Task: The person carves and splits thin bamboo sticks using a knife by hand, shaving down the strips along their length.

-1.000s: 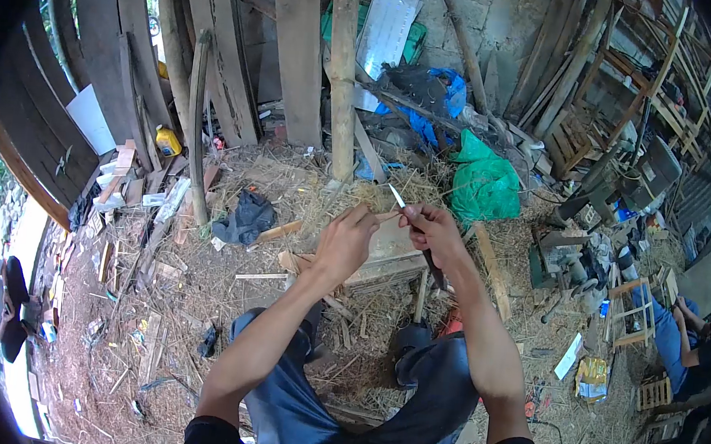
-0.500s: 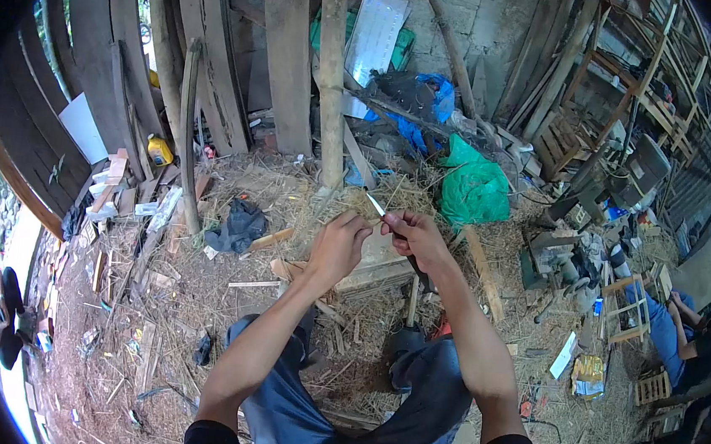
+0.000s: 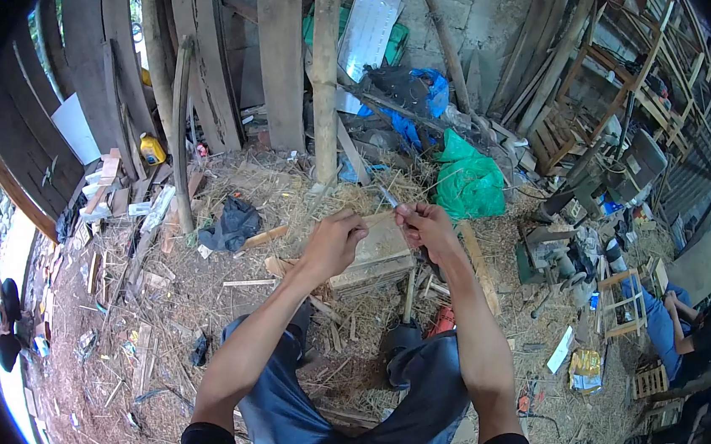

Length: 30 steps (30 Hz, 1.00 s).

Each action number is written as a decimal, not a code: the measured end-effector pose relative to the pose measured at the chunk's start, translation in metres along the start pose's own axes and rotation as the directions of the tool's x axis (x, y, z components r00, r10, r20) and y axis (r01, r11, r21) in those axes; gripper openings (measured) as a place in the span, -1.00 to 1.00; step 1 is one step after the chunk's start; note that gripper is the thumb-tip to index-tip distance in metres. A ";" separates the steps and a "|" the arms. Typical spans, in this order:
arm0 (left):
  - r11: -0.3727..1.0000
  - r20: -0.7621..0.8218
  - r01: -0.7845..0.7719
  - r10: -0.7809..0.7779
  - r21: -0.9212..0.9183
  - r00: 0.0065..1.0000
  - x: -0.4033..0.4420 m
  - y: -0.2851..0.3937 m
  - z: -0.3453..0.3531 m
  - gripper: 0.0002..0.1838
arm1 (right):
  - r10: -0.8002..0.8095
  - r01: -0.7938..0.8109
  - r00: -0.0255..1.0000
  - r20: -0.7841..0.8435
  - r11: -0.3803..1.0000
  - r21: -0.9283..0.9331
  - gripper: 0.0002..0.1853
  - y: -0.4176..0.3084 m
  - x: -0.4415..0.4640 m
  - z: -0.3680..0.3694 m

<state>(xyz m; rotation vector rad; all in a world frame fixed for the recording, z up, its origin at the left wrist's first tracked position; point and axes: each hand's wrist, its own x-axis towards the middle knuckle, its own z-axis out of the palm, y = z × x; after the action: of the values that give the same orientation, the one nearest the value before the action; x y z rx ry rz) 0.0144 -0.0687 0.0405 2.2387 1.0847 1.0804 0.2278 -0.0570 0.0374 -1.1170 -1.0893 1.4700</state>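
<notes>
My right hand is closed round the handle of a knife. The knife's narrow blade points up and to the left, away from my body. To its left, my left hand is closed with the fingertips pressed together; whatever they may pinch is too small to make out. The two hands are a short way apart. Below and between them stands a wooden block, partly hidden by my hands.
Straw and wood scraps cover the ground. A green plastic bag lies beyond my right hand, a wooden post rises ahead, and a black bag lies left. Another person sits at the far right near a small wooden frame.
My right hand and the knife have moved slightly right, away from my left hand, so the gap between them is wider. My left hand stays nearly in place.
</notes>
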 end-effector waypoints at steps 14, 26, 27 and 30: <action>0.996 0.115 -0.078 0.073 0.036 0.991 -0.004 -0.036 -0.049 -0.91 | -0.078 0.106 0.959 -0.271 0.990 0.091 -0.79 -0.010 -0.009 -0.066; 0.993 0.070 0.062 -0.070 0.103 0.995 0.003 -0.037 -0.059 -0.91 | -0.221 0.272 0.945 -0.241 0.941 0.202 -0.74 -0.010 -0.026 -0.074; 0.993 0.073 0.064 -0.071 0.095 0.995 0.003 -0.037 -0.057 -0.91 | -0.184 0.221 0.963 -0.197 0.958 0.185 -0.67 -0.018 -0.031 -0.062; 0.997 0.078 0.044 -0.049 0.067 0.996 0.004 -0.035 -0.055 -0.91 | -0.200 0.212 0.975 -0.098 0.967 0.140 -0.61 -0.019 -0.033 -0.032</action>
<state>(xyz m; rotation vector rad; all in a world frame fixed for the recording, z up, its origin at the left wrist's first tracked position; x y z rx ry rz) -0.0433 -0.0420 0.0530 2.2748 1.1482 0.9413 0.2667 -0.0839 0.0539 -0.9228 -0.9887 1.3066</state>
